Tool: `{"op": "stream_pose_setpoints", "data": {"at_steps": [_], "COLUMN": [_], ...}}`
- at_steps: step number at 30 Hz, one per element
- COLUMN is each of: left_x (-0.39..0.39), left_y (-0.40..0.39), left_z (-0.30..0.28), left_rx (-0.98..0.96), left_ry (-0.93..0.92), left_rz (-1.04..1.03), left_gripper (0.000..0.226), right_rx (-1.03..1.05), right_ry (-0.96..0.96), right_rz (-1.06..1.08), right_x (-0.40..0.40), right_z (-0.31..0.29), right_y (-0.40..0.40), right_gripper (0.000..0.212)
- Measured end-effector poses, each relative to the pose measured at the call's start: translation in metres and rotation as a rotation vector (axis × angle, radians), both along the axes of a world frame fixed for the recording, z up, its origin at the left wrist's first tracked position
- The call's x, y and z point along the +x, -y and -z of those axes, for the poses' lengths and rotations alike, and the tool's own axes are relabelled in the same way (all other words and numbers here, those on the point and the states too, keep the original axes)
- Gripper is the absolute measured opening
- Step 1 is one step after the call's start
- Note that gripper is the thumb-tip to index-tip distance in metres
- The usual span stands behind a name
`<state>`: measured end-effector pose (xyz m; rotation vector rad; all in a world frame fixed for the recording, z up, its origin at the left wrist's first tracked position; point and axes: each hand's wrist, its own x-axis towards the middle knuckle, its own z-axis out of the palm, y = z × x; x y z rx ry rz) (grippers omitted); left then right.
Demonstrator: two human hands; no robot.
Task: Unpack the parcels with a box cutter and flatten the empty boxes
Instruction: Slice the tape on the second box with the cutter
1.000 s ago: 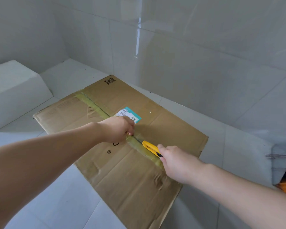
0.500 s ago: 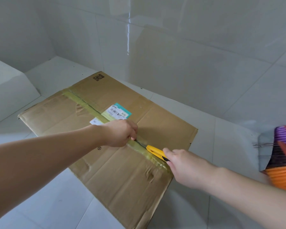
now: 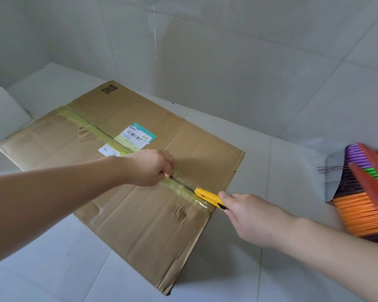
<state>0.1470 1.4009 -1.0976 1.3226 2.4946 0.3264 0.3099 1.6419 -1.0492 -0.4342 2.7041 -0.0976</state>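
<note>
Lying flat on the tiled floor [image 3: 52, 258] at frame centre, the cardboard box [image 3: 140, 225] is pinned by the left hand [image 3: 150, 166], fingers curled at the taped seam [image 3: 181, 188]. A yellow box cutter [image 3: 208, 197] is gripped by the right hand [image 3: 252, 219] on that seam, lower right.

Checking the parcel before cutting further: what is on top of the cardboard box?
Yellowish tape, a shipping label, the left hand and the box cutter. The hand covers some tape.

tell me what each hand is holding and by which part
Right hand grips the yellow box cutter by its rear handle; left hand presses on the cardboard box's taped seam.
</note>
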Motion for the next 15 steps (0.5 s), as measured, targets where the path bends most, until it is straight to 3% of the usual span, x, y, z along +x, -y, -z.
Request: {"op": "stream_pose_setpoints", "data": {"at_steps": [15], "left_x": [0.035], "left_y": [-0.045], "left_z": [-0.007], "left_rx": [0.051], "left_ry": [0.029], "left_rz": [0.147], "left_gripper": [0.044], "right_rx": [0.082], "right_ry": [0.02], "right_rz": [-0.008], "right_x": [0.037], "right_z": [-0.009], "right_y": [-0.031], "right_gripper": [0.031]}}
